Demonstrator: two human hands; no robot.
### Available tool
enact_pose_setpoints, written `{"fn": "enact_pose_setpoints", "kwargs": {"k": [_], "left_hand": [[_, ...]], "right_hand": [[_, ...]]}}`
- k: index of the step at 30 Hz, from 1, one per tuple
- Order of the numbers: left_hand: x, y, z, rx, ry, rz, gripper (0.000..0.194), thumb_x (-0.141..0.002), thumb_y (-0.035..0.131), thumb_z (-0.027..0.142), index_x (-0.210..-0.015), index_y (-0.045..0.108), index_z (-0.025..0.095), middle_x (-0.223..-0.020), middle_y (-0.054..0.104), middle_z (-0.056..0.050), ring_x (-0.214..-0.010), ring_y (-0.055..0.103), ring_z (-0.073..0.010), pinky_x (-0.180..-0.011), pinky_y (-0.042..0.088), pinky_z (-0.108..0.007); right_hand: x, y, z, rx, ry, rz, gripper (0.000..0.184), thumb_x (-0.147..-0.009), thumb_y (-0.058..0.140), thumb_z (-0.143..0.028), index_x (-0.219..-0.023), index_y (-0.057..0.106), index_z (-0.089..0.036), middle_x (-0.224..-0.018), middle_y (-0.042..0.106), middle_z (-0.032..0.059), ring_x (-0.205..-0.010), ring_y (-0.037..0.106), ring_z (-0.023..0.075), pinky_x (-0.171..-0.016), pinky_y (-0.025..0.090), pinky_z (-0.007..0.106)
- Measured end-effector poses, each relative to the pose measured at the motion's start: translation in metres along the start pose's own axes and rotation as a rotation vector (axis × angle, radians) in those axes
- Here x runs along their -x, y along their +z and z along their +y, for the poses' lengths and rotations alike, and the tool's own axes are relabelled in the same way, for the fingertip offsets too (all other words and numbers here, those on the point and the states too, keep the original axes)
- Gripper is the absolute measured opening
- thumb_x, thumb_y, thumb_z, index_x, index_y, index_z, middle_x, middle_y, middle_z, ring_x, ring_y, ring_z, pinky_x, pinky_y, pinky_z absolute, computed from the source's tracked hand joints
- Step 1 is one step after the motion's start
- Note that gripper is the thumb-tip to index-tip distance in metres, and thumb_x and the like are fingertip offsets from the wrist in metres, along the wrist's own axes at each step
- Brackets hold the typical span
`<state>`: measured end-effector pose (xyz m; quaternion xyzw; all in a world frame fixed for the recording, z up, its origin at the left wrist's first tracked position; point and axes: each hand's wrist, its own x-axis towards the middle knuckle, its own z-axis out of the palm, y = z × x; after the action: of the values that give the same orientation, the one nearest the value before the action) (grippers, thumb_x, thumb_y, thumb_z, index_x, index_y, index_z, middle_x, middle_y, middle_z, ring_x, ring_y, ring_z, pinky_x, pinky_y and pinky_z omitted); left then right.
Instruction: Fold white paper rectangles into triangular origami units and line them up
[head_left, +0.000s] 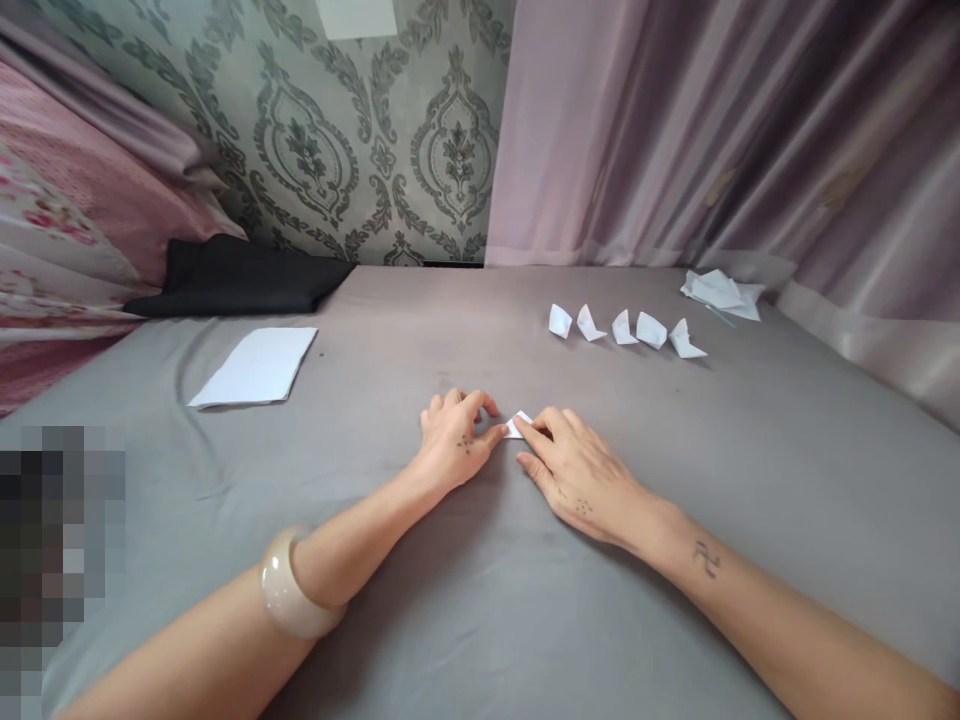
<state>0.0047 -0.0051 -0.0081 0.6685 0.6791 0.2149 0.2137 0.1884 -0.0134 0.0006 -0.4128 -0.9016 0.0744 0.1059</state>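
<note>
A small piece of folded white paper [517, 426], roughly triangular, lies flat on the grey cloth between my hands. The thumb of my left hand [459, 432] presses its left corner, while the other fingers of that hand curl above the cloth. From the other side, my right hand [574, 455] holds the paper down with its index finger; the thumb is apart, nearer to me. Fingertips hide part of the paper. Beyond my right hand stand several folded white paper pieces [624, 328] in a row, with upright points.
A stack of white paper sheets [259, 367] lies at the left. Loose white papers [721, 290] sit at the far right, by the purple curtain [637, 130]. Black cloth [240, 280] lies at the back left. The grey sheet [465, 600] covers the surface.
</note>
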Motion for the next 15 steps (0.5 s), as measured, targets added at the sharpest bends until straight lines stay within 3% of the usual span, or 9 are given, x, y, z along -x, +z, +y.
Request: {"fn": "enact_pose_setpoints", "kwargs": {"k": [3, 8, 11, 15], "left_hand": [[0.000, -0.001, 0.000, 0.012, -0.004, -0.010, 0.021, -0.081, 0.060, 0.040, -0.096, 0.063, 0.026, -0.093, 0.056, -0.005, -0.095, 0.047, -0.0251, -0.084, 0.033, -0.038], [0.000, 0.000, 0.000, 0.017, -0.008, -0.012, 0.017, -0.081, 0.058, 0.036, -0.095, 0.063, 0.027, -0.092, 0.056, -0.005, -0.094, 0.047, -0.0248, -0.083, 0.033, -0.039], [0.001, 0.002, 0.000, 0.021, -0.002, 0.019, 0.022, -0.081, 0.058, 0.044, -0.093, 0.063, 0.027, -0.089, 0.055, -0.005, -0.093, 0.046, -0.0251, -0.083, 0.032, -0.039], [0.001, 0.005, -0.001, 0.011, 0.000, 0.022, 0.032, -0.078, 0.059, 0.055, -0.092, 0.062, 0.027, -0.088, 0.053, -0.005, -0.094, 0.046, -0.0256, -0.083, 0.032, -0.038]], "right_hand": [[-0.006, 0.000, 0.001, -0.003, 0.015, 0.006, 0.038, -0.096, 0.037, -0.032, -0.126, 0.055, -0.017, -0.100, 0.054, 0.0104, -0.089, 0.050, 0.0223, -0.078, 0.046, 0.038], [-0.015, -0.002, 0.006, -0.097, 0.044, 0.027, 0.036, -0.098, 0.031, -0.029, -0.097, 0.066, -0.019, -0.093, 0.054, 0.0071, -0.085, 0.050, 0.0181, -0.077, 0.045, 0.032], [-0.014, -0.003, 0.008, -0.121, 0.019, 0.032, 0.029, -0.093, 0.039, -0.021, -0.106, 0.064, -0.021, -0.099, 0.055, 0.0064, -0.089, 0.049, 0.0184, -0.078, 0.044, 0.032], [-0.011, -0.002, 0.007, -0.120, 0.019, 0.033, 0.032, -0.085, 0.043, -0.012, -0.109, 0.063, -0.021, -0.102, 0.055, 0.0063, -0.091, 0.049, 0.0190, -0.079, 0.045, 0.032]]}}
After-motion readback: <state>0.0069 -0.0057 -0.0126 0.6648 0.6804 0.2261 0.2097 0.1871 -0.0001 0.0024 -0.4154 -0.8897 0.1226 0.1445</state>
